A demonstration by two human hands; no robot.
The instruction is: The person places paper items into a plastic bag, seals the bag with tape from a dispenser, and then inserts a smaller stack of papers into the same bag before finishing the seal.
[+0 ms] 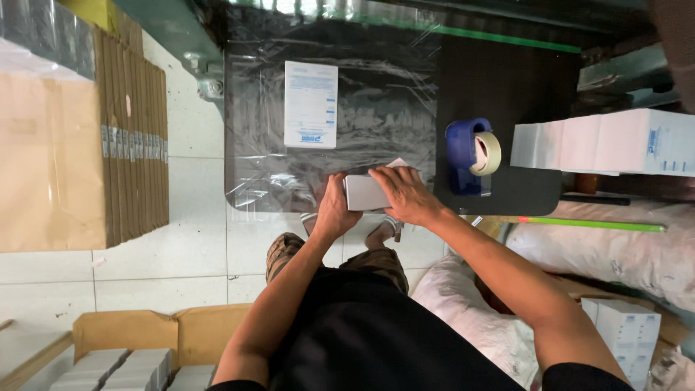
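I have the small white box [364, 192] between both hands at the near edge of the black table [507, 87] — its long axis runs left to right. My left hand [334, 210] clasps its left end; my right hand [404, 194] lies curled over the top right. The blue tape dispenser [467, 156] stands just beyond my right hand — the nearer one.

White tiled floor [188, 253]; dark table [507, 87]; flat cardboard stack [134, 137] left; daylight-lit.
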